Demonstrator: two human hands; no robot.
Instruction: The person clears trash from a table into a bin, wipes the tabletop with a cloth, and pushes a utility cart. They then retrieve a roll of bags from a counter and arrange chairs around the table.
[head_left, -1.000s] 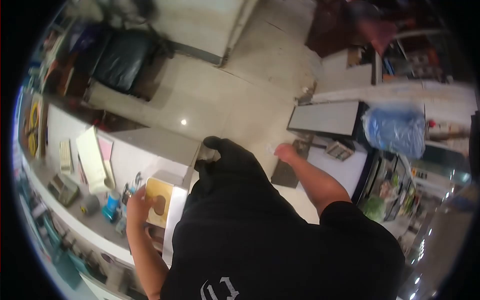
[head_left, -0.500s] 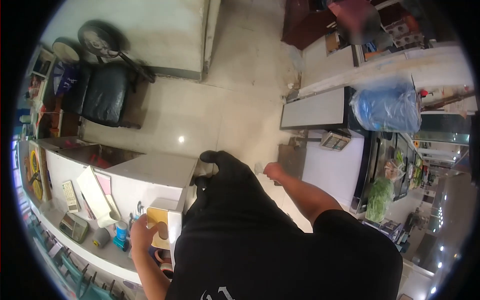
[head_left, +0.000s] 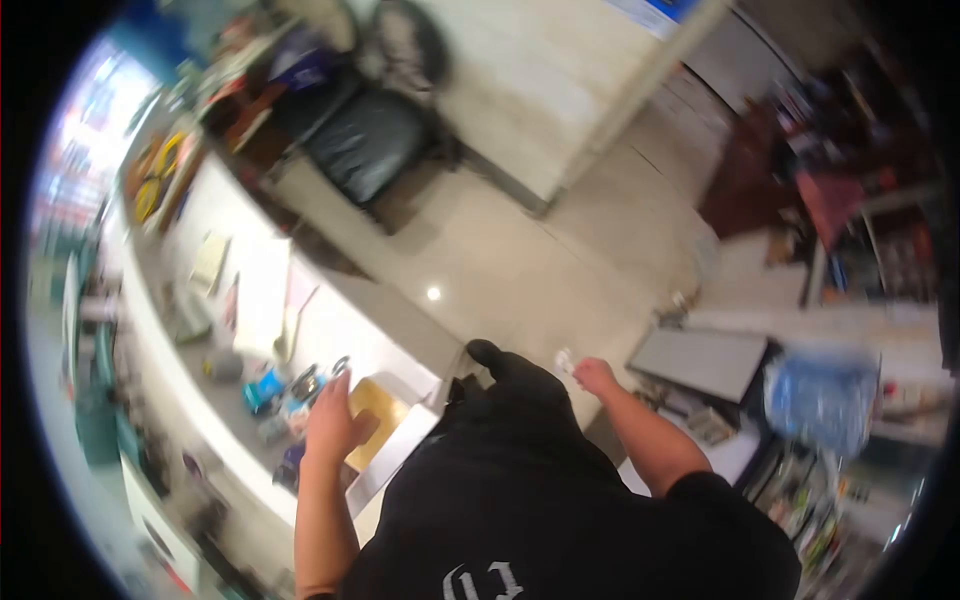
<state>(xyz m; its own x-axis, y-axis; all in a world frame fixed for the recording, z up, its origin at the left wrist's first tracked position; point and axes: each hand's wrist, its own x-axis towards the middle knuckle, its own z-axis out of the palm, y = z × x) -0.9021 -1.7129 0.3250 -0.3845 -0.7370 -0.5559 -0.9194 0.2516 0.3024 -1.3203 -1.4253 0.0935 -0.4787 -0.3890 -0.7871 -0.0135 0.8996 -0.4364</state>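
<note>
My left hand [head_left: 336,420] is over the counter, its fingers stretched and the thumb apart, with nothing visible in it. Right beside the thumb is a box with a yellowish inside [head_left: 378,424]. Beyond the fingertips lie small dark round items, blurred, and a blue object [head_left: 264,391] stands to their left. My right hand [head_left: 595,376] is out over the floor, its fingers closed on a small whitish, crumpled-looking thing [head_left: 564,359] that is too blurred to name.
Papers [head_left: 262,300] and a calculator-like device [head_left: 209,262] lie on the white counter [head_left: 345,325]. A black chair [head_left: 368,145] stands beyond it. On the right are a grey-topped cabinet [head_left: 700,362] and a blue plastic bag [head_left: 822,400]. A wall corner juts out ahead.
The view has turned, so the room appears rotated clockwise and blurred. My left hand has shifted towards the small items beyond the box. My right hand still holds the whitish thing.
</note>
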